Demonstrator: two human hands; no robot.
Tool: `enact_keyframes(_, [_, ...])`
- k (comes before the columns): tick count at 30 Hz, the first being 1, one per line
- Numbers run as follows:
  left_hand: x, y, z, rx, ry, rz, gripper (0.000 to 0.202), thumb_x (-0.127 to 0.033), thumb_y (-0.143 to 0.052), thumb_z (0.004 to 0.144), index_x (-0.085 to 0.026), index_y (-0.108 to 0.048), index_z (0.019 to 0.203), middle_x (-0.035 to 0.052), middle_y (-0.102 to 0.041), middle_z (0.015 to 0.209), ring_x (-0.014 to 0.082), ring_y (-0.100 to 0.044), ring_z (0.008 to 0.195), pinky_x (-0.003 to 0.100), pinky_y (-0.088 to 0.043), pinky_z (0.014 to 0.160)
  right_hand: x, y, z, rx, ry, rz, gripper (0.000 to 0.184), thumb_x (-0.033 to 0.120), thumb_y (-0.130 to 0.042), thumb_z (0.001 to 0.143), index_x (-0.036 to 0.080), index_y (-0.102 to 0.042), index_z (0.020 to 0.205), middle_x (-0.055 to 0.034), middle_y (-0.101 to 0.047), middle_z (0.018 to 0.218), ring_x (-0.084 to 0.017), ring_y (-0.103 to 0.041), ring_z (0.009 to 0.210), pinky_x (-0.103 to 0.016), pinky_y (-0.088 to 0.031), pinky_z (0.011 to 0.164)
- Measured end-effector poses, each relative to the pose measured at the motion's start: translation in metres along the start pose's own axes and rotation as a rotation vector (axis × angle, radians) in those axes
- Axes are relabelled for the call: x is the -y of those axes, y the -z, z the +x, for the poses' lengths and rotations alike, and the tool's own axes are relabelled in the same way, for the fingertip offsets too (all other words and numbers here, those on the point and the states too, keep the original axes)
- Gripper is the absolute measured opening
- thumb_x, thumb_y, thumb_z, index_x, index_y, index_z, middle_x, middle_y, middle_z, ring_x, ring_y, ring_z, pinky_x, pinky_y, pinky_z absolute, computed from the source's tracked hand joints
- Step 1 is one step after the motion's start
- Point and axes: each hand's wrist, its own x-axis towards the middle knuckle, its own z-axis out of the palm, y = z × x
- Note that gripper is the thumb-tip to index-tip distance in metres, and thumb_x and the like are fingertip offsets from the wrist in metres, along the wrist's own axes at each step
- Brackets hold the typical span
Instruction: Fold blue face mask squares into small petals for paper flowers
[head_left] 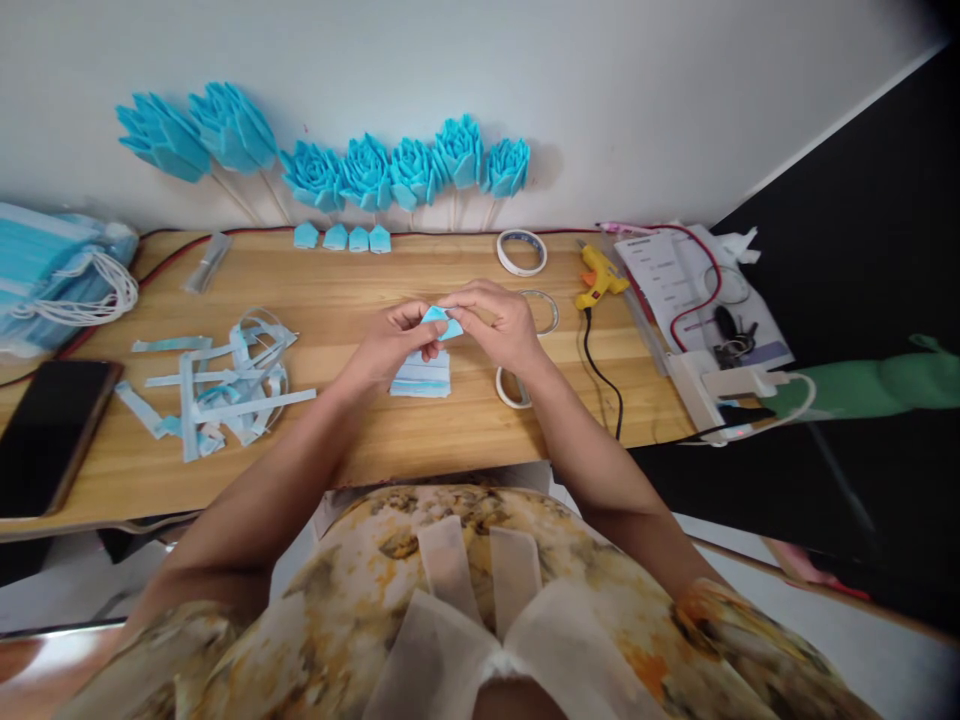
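Both my hands meet above the middle of the wooden table (337, 300). My left hand (394, 345) and my right hand (495, 325) pinch a small folded blue piece (441, 322) between their fingertips. Under them lies a small stack of cut blue mask pieces (421, 378). Several folded blue pieces (341, 237) stand in a row at the table's back edge. Blue roses on sticks (409, 170) lean against the wall behind.
Cut mask strips (225, 385) lie at the left, a phone (49, 430) at the near left, a pile of face masks (52, 270) at the far left. Tape rolls (521, 250), a yellow glue gun (598, 275) and a power strip (701, 385) sit at the right.
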Motion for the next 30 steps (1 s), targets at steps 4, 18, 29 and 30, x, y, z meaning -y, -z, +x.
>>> enact_keyframes(4, [-0.0004, 0.0006, -0.0005, 0.01, -0.005, -0.033, 0.036, -0.041, -0.088, 0.068, -0.017, -0.061, 0.067, -0.0021, -0.063, 0.055, 0.0069, -0.054, 0.048, 0.02, -0.043, 0.05, -0.0063, 0.0003, -0.0006, -0.004, 0.094, -0.06, 0.021, 0.024, -0.058, 0.097, 0.028, -0.078, 0.101, -0.0009, -0.078, 0.099, -0.015, -0.07, 0.09, -0.034, -0.055, 0.085])
enact_keyframes(18, [-0.0042, -0.0022, -0.0017, 0.038, 0.0, -0.092, 0.041, -0.048, -0.089, 0.067, -0.017, -0.062, 0.07, -0.0027, -0.064, 0.057, 0.0066, -0.055, 0.05, 0.019, -0.043, 0.051, -0.0095, -0.0006, -0.0007, -0.017, 0.116, -0.077, 0.027, 0.023, -0.053, 0.098, 0.031, -0.079, 0.099, 0.0002, -0.078, 0.1, -0.015, -0.07, 0.091, -0.033, -0.055, 0.084])
enact_keyframes(29, [-0.0054, -0.0039, -0.0024, 0.052, 0.001, -0.095, 0.042, -0.052, -0.087, 0.069, -0.017, -0.064, 0.073, -0.0018, -0.063, 0.058, 0.0079, -0.055, 0.051, 0.022, -0.044, 0.053, -0.0089, 0.0007, -0.001, -0.001, 0.057, -0.037, 0.028, 0.026, -0.053, 0.097, 0.033, -0.08, 0.1, -0.0005, -0.078, 0.101, -0.017, -0.069, 0.093, -0.038, -0.054, 0.088])
enact_keyframes(30, [-0.0058, -0.0043, -0.0025, 0.05, 0.005, -0.099, 0.041, -0.051, -0.086, 0.07, -0.017, -0.064, 0.074, -0.0017, -0.063, 0.058, 0.0079, -0.055, 0.051, 0.022, -0.044, 0.053, -0.0086, 0.0007, -0.0009, -0.003, 0.06, -0.034, 0.028, 0.026, -0.053, 0.097, 0.033, -0.08, 0.099, -0.0006, -0.078, 0.101, -0.017, -0.069, 0.093, -0.038, -0.054, 0.088])
